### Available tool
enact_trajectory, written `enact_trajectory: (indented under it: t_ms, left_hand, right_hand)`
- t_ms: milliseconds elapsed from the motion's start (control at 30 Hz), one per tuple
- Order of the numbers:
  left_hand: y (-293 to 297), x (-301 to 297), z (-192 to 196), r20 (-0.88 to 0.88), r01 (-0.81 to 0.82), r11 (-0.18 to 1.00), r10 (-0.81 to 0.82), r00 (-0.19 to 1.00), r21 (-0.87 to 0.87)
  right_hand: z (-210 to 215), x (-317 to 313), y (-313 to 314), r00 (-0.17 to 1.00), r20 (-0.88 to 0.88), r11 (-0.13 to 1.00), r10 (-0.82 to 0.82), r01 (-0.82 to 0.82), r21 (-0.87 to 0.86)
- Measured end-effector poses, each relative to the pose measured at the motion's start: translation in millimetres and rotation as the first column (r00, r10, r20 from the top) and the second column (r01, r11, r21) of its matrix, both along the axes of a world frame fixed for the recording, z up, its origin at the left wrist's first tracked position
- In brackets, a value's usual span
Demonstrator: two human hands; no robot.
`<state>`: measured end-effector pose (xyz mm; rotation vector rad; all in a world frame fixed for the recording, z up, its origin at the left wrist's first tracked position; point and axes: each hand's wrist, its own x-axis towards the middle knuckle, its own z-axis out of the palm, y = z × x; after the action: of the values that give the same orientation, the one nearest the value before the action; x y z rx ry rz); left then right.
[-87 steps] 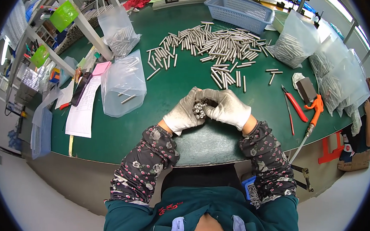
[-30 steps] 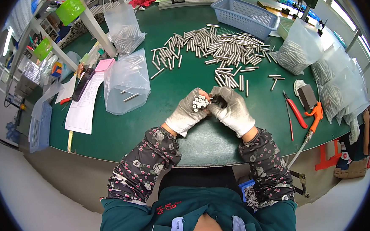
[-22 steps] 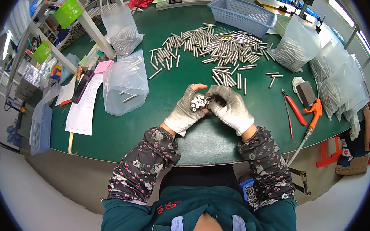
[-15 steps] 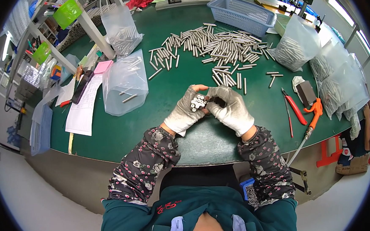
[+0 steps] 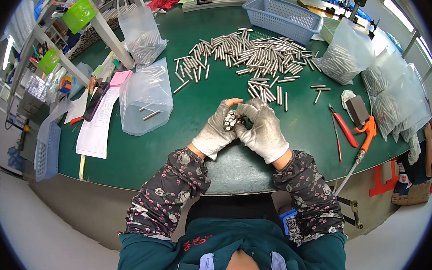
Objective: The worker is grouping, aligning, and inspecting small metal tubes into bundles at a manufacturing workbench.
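My left hand [image 5: 212,133], in a whitish work glove with bare fingertips, is closed around a bundle of metal pins [image 5: 230,120]. The round ends of the pins face me. Against the bundle's right side rests my right hand [image 5: 264,131], gloved the same way, with its fingers bent in around the pins' far ends. What those fingertips pinch is hidden behind the glove. Beyond both hands spreads a large heap of loose metal pins [image 5: 260,54] on the green table [image 5: 193,175].
On the left lie a plastic bag [image 5: 146,101] with a few pins, papers [image 5: 95,127] and a black device [image 5: 96,101]. Red-handled pliers [image 5: 344,125], a dark block [image 5: 358,110] and an orange air gun [image 5: 368,130] lie right. Filled bags [image 5: 342,56] and a blue basket [image 5: 282,19] stand farther off.
My right hand has shifted slightly left and turned, its fingers now closer over the bundle. The pin ends in my left hand have tilted a little. The heap stays as it was.
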<state>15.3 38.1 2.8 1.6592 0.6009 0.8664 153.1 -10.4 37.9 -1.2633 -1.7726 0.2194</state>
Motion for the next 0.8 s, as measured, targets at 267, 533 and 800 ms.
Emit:
enact_trajectory:
  t_ms: [267, 533, 800]
  left_hand:
    - [0, -1, 3, 0.102, 0.124, 0.976, -0.107, 0.989, -0.18]
    - [2, 0, 1, 0.122, 0.121, 0.983, -0.105, 0.987, -0.139]
    - [4, 2, -3, 0.104, 0.1, 0.992, -0.091, 0.99, -0.079]
  right_hand:
    - [-10, 2, 7, 0.996, -0.081, 0.999, 0.029, -0.025, 0.045]
    - [3, 5, 7, 0.997, 0.041, 0.987, 0.063, -0.069, 0.148]
    - [13, 11, 14, 0.965, 0.232, 0.992, 0.12, -0.126, 0.011]
